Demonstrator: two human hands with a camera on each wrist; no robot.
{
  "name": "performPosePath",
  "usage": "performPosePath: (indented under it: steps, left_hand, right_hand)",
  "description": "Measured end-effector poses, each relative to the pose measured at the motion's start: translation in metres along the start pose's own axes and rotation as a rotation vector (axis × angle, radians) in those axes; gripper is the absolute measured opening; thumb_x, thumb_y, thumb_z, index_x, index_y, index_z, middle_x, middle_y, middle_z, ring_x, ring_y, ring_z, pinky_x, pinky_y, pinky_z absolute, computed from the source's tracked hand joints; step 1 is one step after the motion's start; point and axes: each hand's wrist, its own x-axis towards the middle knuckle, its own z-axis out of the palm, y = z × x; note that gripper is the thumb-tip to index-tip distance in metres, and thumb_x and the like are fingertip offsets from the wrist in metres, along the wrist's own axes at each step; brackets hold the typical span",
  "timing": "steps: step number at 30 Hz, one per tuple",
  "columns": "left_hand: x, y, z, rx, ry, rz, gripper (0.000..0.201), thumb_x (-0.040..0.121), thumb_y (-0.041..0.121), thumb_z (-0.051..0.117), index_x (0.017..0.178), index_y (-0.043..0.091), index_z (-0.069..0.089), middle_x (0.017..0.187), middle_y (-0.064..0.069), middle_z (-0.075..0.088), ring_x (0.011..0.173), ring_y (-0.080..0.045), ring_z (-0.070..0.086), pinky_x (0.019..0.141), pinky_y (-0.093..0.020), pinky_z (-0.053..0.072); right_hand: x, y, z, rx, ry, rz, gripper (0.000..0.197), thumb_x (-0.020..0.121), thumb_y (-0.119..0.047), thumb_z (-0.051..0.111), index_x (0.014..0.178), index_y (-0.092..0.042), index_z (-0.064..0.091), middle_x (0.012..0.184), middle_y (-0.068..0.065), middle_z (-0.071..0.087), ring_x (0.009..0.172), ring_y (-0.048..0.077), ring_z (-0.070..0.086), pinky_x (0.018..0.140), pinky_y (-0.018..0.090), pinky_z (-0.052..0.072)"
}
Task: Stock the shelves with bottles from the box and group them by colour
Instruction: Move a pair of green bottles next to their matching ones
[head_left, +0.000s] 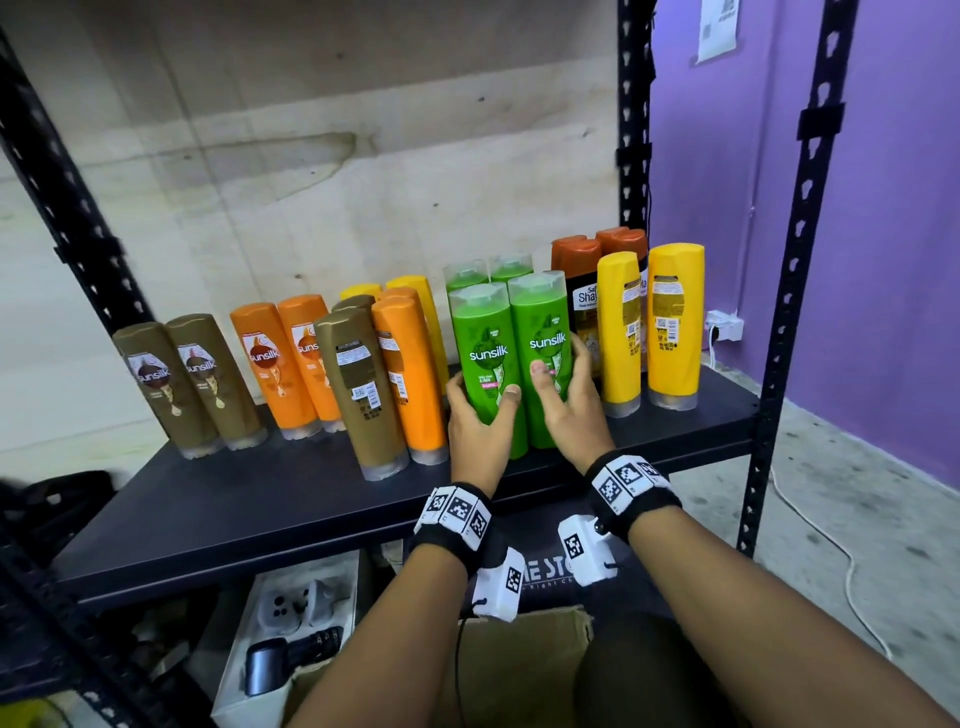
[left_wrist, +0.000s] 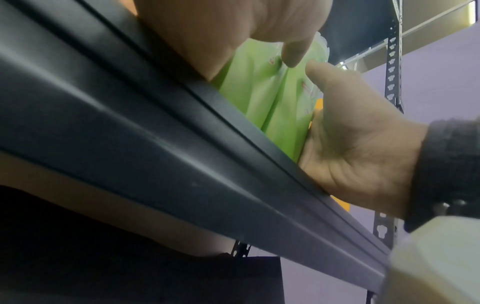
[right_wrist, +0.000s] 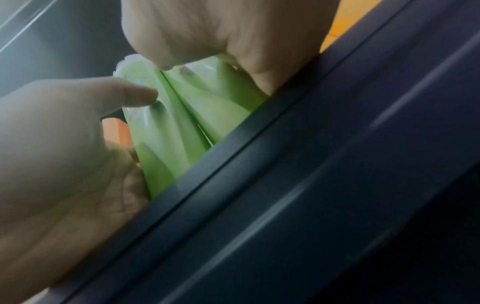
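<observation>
On a dark metal shelf (head_left: 291, 499), bottles stand grouped by colour: brown bottles (head_left: 192, 384) at 9 o'clock, orange bottles (head_left: 291, 364) beside them, yellow bottles (head_left: 649, 327) at 3 o'clock, dark orange-capped bottles (head_left: 587, 270) behind. Two front green bottles (head_left: 511, 358) stand upright and touching at centre, two more close behind. The left hand (head_left: 475, 426) curls round the left bottle's base; the right hand (head_left: 569, 410) wraps the right bottle, thumb on its label. A cardboard box (head_left: 524, 654) sits at 6 o'clock, below the wrists.
</observation>
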Motion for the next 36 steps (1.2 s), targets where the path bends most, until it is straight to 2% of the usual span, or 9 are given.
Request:
performPosePath:
  steps: [4, 8, 10, 12, 16, 21, 25, 30, 36]
  left_hand:
    - [0.001, 0.005, -0.007, 0.096, -0.035, 0.055, 0.060, 0.088, 0.038, 0.073, 0.136, 0.020, 0.042, 0.125, 0.001, 0.064, 0.113, -0.014, 0.062, 0.100, -0.038, 0.051]
    - [0.007, 0.014, -0.019, 0.228, -0.086, 0.123, 0.064, 0.088, 0.037, 0.074, 0.138, 0.019, 0.038, 0.131, 0.001, 0.060, 0.119, -0.015, 0.059, 0.099, -0.030, 0.048]
    - [0.010, 0.022, -0.024, 0.306, -0.110, 0.172, 0.074, 0.087, 0.033, 0.075, 0.145, 0.016, 0.032, 0.138, -0.003, 0.055, 0.125, -0.018, 0.055, 0.100, -0.028, 0.045]
    - [0.012, 0.032, -0.026, 0.385, -0.144, 0.193, 0.085, 0.087, 0.030, 0.076, 0.152, 0.014, 0.023, 0.145, -0.007, 0.050, 0.130, -0.021, 0.052, 0.105, -0.033, 0.045]
    - [0.017, 0.047, -0.028, 0.563, -0.161, 0.151, 0.087, 0.086, 0.035, 0.077, 0.152, 0.015, 0.023, 0.148, -0.008, 0.047, 0.135, -0.028, 0.048, 0.107, -0.042, 0.045]
    - [0.023, 0.052, -0.019, 0.536, -0.148, 0.057, 0.082, 0.089, 0.024, 0.076, 0.150, 0.009, 0.024, 0.146, -0.014, 0.048, 0.135, -0.032, 0.048, 0.110, -0.048, 0.042]
    - [0.037, 0.048, -0.009, 0.506, -0.139, -0.023, 0.075, 0.091, 0.020, 0.073, 0.147, 0.008, 0.025, 0.142, -0.016, 0.051, 0.132, -0.035, 0.051, 0.109, -0.048, 0.043]
    - [0.059, 0.043, 0.003, 0.463, -0.145, -0.136, 0.079, 0.093, 0.016, 0.071, 0.152, 0.014, 0.018, 0.144, -0.016, 0.050, 0.134, -0.037, 0.050, 0.112, -0.050, 0.042]
    - [0.079, 0.033, 0.014, 0.454, -0.132, -0.166, 0.078, 0.093, 0.013, 0.069, 0.151, 0.015, 0.016, 0.143, -0.016, 0.050, 0.131, -0.038, 0.051, 0.108, -0.044, 0.044]
  right_hand:
    - [0.005, -0.010, -0.009, -0.096, -0.079, -0.035, 0.076, 0.093, -0.038, 0.064, 0.154, -0.033, 0.018, 0.151, -0.005, 0.042, 0.134, 0.004, 0.046, 0.114, 0.039, 0.042]
    - [0.014, -0.020, -0.024, -0.359, -0.249, 0.020, 0.099, 0.089, -0.031, 0.072, 0.156, -0.033, 0.000, 0.157, 0.004, 0.023, 0.138, 0.019, 0.041, 0.113, 0.040, 0.041]
    - [0.016, -0.025, -0.029, -0.440, -0.275, 0.056, 0.103, 0.087, -0.028, 0.075, 0.157, -0.027, -0.002, 0.156, 0.008, 0.023, 0.136, 0.024, 0.043, 0.111, 0.040, 0.042]
    - [0.018, -0.030, -0.032, -0.451, -0.281, 0.084, 0.102, 0.087, -0.023, 0.077, 0.157, -0.021, 0.002, 0.155, 0.011, 0.027, 0.137, 0.027, 0.044, 0.112, 0.040, 0.042]
    - [0.021, -0.034, -0.029, -0.463, -0.285, 0.124, 0.098, 0.088, -0.019, 0.076, 0.156, -0.019, 0.005, 0.155, 0.012, 0.029, 0.137, 0.028, 0.044, 0.114, 0.042, 0.041]
    - [0.029, -0.028, -0.018, -0.457, -0.276, 0.181, 0.095, 0.090, -0.015, 0.072, 0.154, -0.023, 0.003, 0.153, 0.011, 0.031, 0.135, 0.028, 0.045, 0.112, 0.039, 0.041]
    - [0.042, -0.019, -0.007, -0.471, -0.219, 0.211, 0.093, 0.090, -0.012, 0.072, 0.154, -0.024, 0.004, 0.149, 0.012, 0.036, 0.132, 0.027, 0.046, 0.105, 0.030, 0.036]
    - [0.058, -0.011, 0.003, -0.500, -0.203, 0.266, 0.093, 0.092, -0.011, 0.069, 0.155, -0.024, 0.002, 0.145, 0.015, 0.041, 0.126, 0.030, 0.051, 0.105, 0.036, 0.041]
    - [0.077, -0.004, 0.011, -0.523, -0.201, 0.300, 0.089, 0.093, -0.010, 0.065, 0.154, -0.023, 0.002, 0.142, 0.015, 0.045, 0.116, 0.029, 0.056, 0.095, 0.032, 0.042]
